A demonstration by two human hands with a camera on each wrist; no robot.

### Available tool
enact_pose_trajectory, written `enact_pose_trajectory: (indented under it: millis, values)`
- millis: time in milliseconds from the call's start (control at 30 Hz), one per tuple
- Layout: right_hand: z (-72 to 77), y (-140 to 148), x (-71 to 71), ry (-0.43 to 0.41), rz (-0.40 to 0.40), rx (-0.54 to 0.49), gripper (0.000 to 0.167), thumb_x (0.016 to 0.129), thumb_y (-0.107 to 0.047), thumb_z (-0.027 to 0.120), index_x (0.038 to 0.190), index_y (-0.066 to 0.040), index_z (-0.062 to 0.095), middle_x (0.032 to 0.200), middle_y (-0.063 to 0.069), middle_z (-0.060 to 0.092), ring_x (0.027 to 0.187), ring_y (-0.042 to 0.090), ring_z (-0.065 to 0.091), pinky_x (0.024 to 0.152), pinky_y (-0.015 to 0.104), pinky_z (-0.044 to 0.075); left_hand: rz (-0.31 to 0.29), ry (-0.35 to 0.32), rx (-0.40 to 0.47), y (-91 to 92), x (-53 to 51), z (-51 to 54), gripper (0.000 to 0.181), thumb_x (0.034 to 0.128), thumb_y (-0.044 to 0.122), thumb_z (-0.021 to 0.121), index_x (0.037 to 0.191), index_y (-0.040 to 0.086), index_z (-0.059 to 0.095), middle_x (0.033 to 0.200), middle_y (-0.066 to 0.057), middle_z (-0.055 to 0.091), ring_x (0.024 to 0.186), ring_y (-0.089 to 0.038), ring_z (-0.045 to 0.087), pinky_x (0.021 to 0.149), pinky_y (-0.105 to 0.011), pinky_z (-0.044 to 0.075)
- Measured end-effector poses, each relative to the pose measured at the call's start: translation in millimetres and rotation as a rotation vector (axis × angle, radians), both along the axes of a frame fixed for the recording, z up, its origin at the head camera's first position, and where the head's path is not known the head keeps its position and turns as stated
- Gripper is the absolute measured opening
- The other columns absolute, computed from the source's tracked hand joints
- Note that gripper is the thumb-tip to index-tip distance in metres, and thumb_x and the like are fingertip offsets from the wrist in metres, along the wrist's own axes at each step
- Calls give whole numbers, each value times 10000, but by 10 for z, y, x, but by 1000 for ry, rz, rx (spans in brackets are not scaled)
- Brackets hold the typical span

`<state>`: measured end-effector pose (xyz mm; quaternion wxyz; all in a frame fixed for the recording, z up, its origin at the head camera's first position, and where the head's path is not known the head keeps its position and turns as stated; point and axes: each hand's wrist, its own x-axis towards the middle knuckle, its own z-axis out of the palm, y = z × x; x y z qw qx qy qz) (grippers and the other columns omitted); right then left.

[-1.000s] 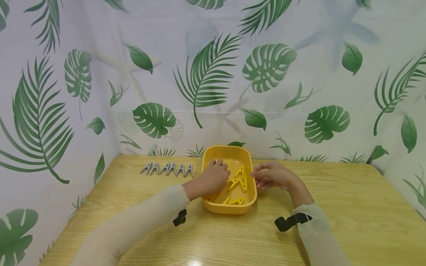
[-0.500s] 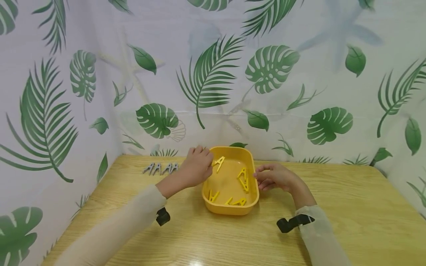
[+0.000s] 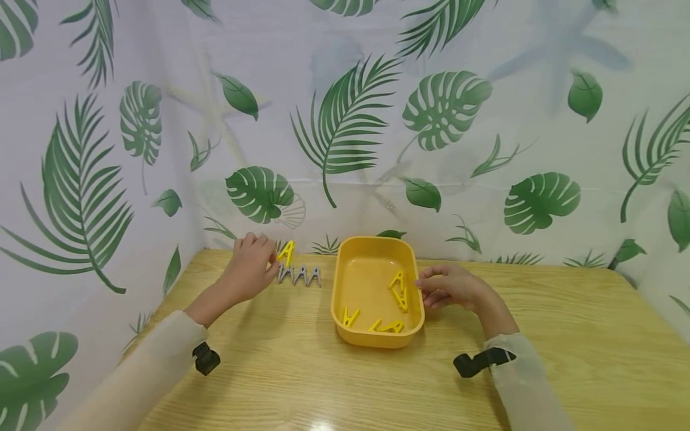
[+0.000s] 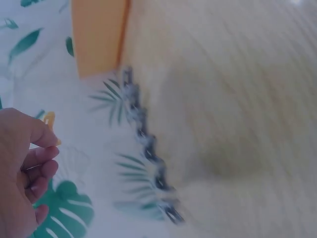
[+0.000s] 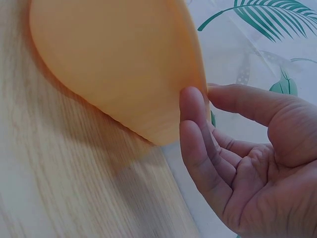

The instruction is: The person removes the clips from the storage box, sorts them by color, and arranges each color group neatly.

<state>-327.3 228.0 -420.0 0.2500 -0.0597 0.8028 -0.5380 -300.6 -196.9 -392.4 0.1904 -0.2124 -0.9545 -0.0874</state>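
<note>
My left hand (image 3: 249,269) pinches a yellow clothespin (image 3: 288,252) between thumb and fingers, raised at the back left above a row of grey clothespins (image 3: 300,276). In the left wrist view, only part of that yellow clothespin (image 4: 50,120) shows past the thumb. The grey row (image 4: 143,134) appears there blurred. My right hand (image 3: 455,287) holds the right rim of the yellow plastic basin (image 3: 377,340). In the right wrist view its thumb is at the rim and its fingertips (image 5: 192,101) lie against the outer wall. Several yellow clothespins (image 3: 400,294) lie inside the basin.
The wooden table (image 3: 345,389) meets a white leaf-patterned cloth (image 3: 458,233) along its back edge. The same cloth rises at both sides. The basin stands close to the back edge. Left of the basin, the left hand covers part of the grey row.
My left hand has lifted a yellow clothespin out of the basin and carried it left over the grey row. The right hand stays at the basin's rim.
</note>
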Motion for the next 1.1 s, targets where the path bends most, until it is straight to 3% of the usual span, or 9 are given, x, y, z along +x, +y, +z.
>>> enact_pose_trajectory:
  millis: [267, 433, 600, 900, 1100]
  values:
    - [-4, -4, -3, 8, 4, 13, 410, 1008, -254, 634, 1259, 55, 537, 820, 29, 702, 690, 126, 690, 731, 298, 609, 83, -68, -31, -534, 55, -193, 211, 941, 81, 615, 774, 99, 488, 787, -55, 480, 825, -274, 370, 787, -456, 266]
    - [8, -7, 2, 4, 5, 10, 414, 1011, -253, 628, 1271, 54, 530, 822, 26, 703, 694, 125, 690, 734, 297, 609, 106, -112, -70, -752, 86, -290, 227, 936, 78, 635, 775, 95, 476, 777, -54, 468, 814, -267, 351, 828, -487, 268]
    - [3, -2, -2, -1, 4, -1, 424, 1008, -253, 634, 1280, 53, 524, 829, 25, 702, 699, 124, 694, 737, 296, 609, 120, -179, -112, -864, 121, -373, 210, 950, 89, 634, 794, 96, 493, 786, -48, 473, 802, -253, 335, 799, -469, 255]
    - [-11, 7, 7, -10, -2, -6, 422, 1003, -257, 643, 1271, 46, 523, 831, 23, 696, 701, 123, 692, 720, 276, 604, 130, -187, -198, -926, 141, -514, 188, 938, 95, 640, 798, 99, 514, 788, -46, 495, 799, -258, 362, 771, -452, 282]
    - [-8, 2, 2, -8, -1, -4, 405, 1006, -262, 638, 1254, 39, 528, 826, 24, 703, 697, 124, 694, 719, 279, 605, 129, -215, -183, -939, 148, -558, 192, 935, 68, 611, 784, 101, 497, 775, -43, 478, 808, -263, 343, 778, -458, 261]
